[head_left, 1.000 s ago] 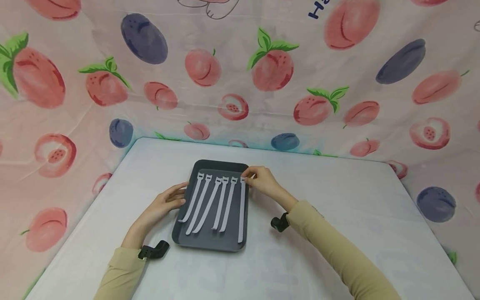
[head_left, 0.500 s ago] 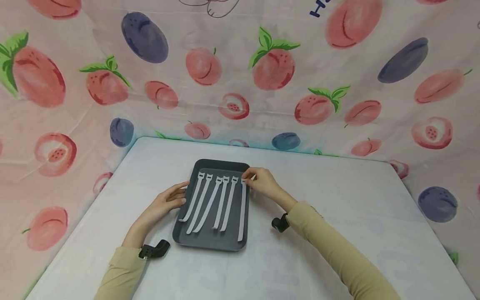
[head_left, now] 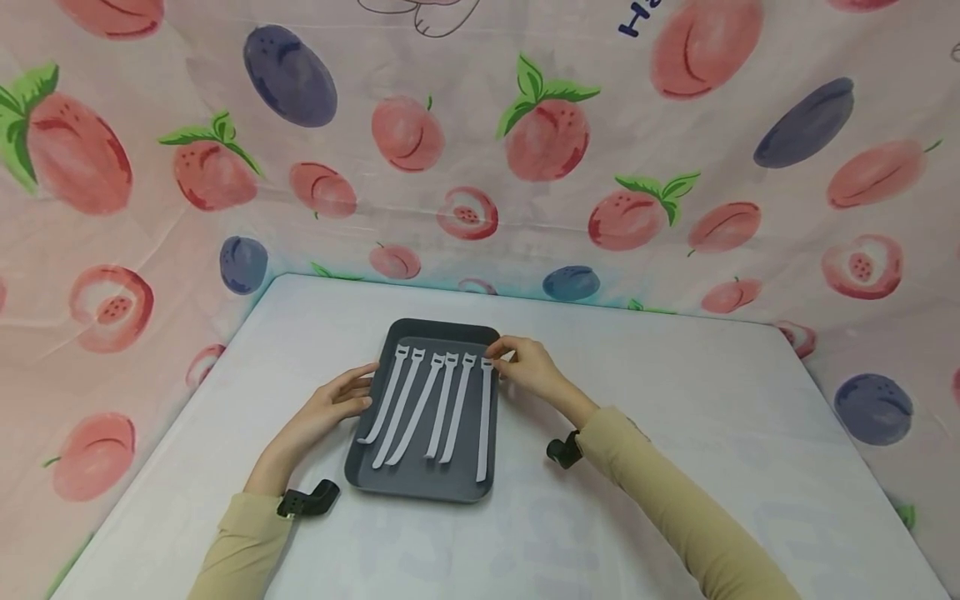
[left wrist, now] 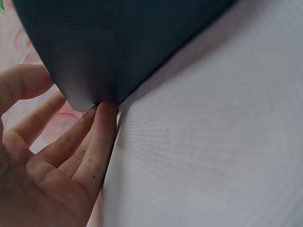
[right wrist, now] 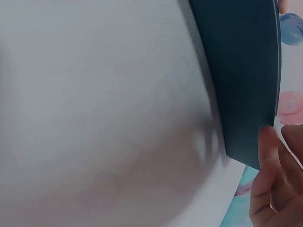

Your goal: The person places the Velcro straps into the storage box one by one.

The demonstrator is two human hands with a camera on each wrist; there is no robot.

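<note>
A dark grey tray (head_left: 420, 493) lies on the table, with several white hook-and-loop cable ties (head_left: 407, 408) side by side in it, slotted heads at the far end. The rightmost cable tie (head_left: 484, 425) runs along the right wall. At its head, my right hand (head_left: 528, 367) pinches with thumb and forefinger; in the right wrist view the thumb (right wrist: 267, 142) lies against the tray's outer wall. My left hand (head_left: 326, 407) touches the tray's left side with extended fingers (left wrist: 102, 125). Some of the right hand's fingers are hidden in the head view.
The white-covered table (head_left: 645, 500) extends around the tray. Behind it and at the left hangs a fruit-print cloth (head_left: 465, 108). Black wrist cameras sit on the left wrist (head_left: 309, 500) and the right wrist (head_left: 564, 450).
The right fingertips have shifted slightly, and more of the rightmost cable tie's head shows now. The left hand and the tray have stayed put.
</note>
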